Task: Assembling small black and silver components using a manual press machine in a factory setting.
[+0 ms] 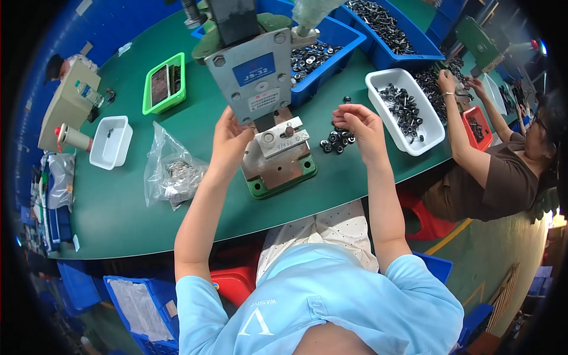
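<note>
A grey bench press (pixel 255 77) with a green base (pixel 284 180) stands on the green table in front of me. My left hand (pixel 231 139) is at the press's left side, fingertips close to the die plate (pixel 281 139); whether it holds a part is hidden. My right hand (pixel 358 124) hovers with curled fingers over a small heap of black ring parts (pixel 337 141) just right of the press. I cannot see whether it pinches one.
A clear plastic bag of parts (pixel 171 174) lies left of the press. A white bin (pixel 405 109) and blue bins (pixel 322 53) hold more black parts. A green tray (pixel 164 83) and white tub (pixel 112 142) sit farther left. A co-worker (pixel 503 171) works at the right.
</note>
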`<action>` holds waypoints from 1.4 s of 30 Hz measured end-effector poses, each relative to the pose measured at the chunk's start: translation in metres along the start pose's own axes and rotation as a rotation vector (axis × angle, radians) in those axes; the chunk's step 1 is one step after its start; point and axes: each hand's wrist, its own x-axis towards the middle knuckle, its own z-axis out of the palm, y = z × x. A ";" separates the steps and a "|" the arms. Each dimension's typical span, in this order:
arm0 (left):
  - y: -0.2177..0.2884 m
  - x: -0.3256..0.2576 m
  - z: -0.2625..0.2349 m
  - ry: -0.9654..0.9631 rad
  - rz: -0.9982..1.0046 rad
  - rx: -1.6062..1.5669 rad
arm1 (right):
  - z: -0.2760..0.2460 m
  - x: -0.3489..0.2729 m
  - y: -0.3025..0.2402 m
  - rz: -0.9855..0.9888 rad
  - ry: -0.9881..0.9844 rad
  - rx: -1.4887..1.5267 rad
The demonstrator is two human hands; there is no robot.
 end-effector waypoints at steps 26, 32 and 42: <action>-0.036 -0.030 0.001 -0.173 -0.129 -0.497 | -0.014 -0.024 0.077 -0.726 0.230 -1.184; -0.034 -0.027 -0.012 -0.144 -0.205 -0.561 | -0.004 -0.025 0.090 -0.745 0.238 -1.206; -0.047 0.014 -0.027 0.076 -0.274 -0.404 | -0.004 -0.032 0.082 -0.726 0.281 -1.245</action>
